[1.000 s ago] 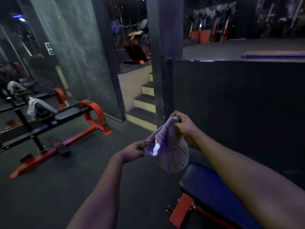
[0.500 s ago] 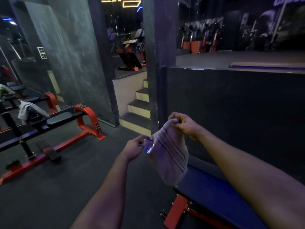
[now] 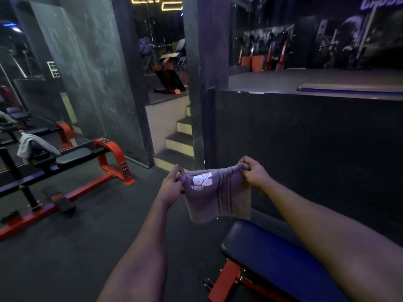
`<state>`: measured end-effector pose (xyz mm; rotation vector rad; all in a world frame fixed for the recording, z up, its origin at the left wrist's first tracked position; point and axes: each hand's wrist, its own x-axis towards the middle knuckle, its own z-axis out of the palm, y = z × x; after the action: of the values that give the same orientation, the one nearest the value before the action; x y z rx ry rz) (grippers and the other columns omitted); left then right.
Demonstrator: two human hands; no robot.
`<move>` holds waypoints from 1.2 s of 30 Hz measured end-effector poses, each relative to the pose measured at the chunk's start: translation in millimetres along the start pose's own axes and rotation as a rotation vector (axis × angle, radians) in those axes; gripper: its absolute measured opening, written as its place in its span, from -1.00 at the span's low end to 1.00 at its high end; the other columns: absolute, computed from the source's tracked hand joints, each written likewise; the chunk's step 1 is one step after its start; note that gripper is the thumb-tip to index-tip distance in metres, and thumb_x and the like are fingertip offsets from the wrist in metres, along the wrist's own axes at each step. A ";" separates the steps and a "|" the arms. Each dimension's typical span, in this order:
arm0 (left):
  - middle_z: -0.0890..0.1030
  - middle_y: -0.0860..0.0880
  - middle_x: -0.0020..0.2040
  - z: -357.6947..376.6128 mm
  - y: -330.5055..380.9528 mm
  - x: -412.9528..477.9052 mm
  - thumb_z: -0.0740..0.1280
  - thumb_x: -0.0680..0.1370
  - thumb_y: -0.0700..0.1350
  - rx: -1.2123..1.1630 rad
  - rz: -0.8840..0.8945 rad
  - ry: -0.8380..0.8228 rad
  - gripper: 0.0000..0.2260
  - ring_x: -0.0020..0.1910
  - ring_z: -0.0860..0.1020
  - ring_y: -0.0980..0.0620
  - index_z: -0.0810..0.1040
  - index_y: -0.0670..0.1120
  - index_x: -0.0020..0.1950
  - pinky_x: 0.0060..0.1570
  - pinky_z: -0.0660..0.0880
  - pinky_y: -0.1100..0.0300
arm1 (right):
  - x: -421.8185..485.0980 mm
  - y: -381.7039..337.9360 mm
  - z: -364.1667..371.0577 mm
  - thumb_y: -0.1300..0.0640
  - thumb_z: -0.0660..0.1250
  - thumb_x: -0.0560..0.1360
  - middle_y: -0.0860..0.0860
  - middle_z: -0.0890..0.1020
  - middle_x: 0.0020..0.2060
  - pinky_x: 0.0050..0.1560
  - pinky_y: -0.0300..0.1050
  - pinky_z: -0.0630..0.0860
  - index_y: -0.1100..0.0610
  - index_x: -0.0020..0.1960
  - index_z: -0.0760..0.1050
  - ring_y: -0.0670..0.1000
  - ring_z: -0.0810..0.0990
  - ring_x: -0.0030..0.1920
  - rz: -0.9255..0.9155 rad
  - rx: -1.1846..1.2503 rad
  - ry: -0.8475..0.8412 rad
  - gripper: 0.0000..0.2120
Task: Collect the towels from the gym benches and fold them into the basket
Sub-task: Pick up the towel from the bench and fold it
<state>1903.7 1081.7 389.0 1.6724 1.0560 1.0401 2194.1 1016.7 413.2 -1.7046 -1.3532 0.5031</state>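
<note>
grip: left hand [image 3: 172, 184] and right hand [image 3: 254, 172] each pinch a top corner of the towel [image 3: 218, 196]
towel: hangs just above the blue bench [image 3: 272, 258]
tip: probably keep that top edge taut, match corners
basket: not visible

We counted two towels: a striped towel [image 3: 218, 194], a grey towel [image 3: 32, 144] | two hands: left hand [image 3: 172, 186], right hand [image 3: 255, 172] | two benches: a blue bench [image 3: 272, 260], a red-framed bench [image 3: 72, 155] | three stair steps [image 3: 180, 141].
</note>
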 end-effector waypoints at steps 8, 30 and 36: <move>0.64 -0.13 -0.17 1.5 11.7 -5.3 0.19 0.58 -0.23 0.201 0.037 0.110 -0.85 -0.25 0.50 0.02 0.41 0.03 -0.08 -0.19 0.46 0.17 | 10.7 -12.2 28.8 0.28 0.18 0.52 0.04 0.62 -0.12 -0.18 -0.11 0.45 0.08 -0.12 0.50 0.00 0.54 -0.11 0.154 0.069 0.018 -0.82; 0.40 0.05 -0.40 -174.7 -52.6 -175.0 0.44 0.44 -0.23 0.627 -0.153 0.575 -0.74 -0.42 0.34 0.17 0.35 -0.11 -0.25 -0.38 0.28 0.33 | -35.6 -114.0 258.4 0.24 0.20 0.51 0.09 0.63 -0.11 -0.14 -0.13 0.39 0.12 -0.04 0.53 0.11 0.56 -0.05 -0.103 0.000 -0.497 -0.86; 0.47 0.02 -0.35 -290.7 -80.9 -283.4 0.43 0.43 -0.28 0.630 -0.316 0.763 -0.80 -0.36 0.41 0.07 0.41 -0.16 -0.17 -0.33 0.31 0.34 | -111.7 -189.0 395.4 0.25 0.19 0.47 0.04 0.65 -0.15 -0.09 -0.08 0.52 0.13 -0.07 0.56 0.06 0.60 -0.08 -0.207 0.026 -0.730 -0.83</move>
<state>1533.3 904.5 335.9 1.4881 2.2534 1.2357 1751.6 1068.4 335.2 -1.3783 -1.9918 1.0797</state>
